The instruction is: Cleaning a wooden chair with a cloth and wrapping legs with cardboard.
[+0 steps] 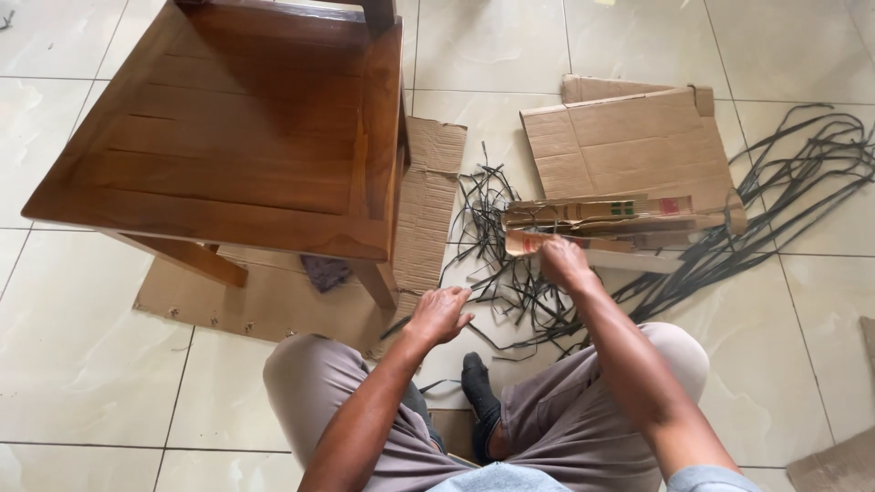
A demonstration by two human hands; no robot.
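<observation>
Right now the right hand (565,262) grips the folded cardboard's (583,228) near edge, while the left hand (439,314) rests released on black strips (497,273).

Both hands reach forward, left (439,314) lowered and loose, right (565,262) curled.

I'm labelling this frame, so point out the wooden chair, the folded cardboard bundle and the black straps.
wooden chair (228,146), head view, on the slatted seat.
folded cardboard bundle (629,219), head view, on its top face beside the right hand (565,262).
black straps (802,173), head view, on the loose tangle at right.
</observation>
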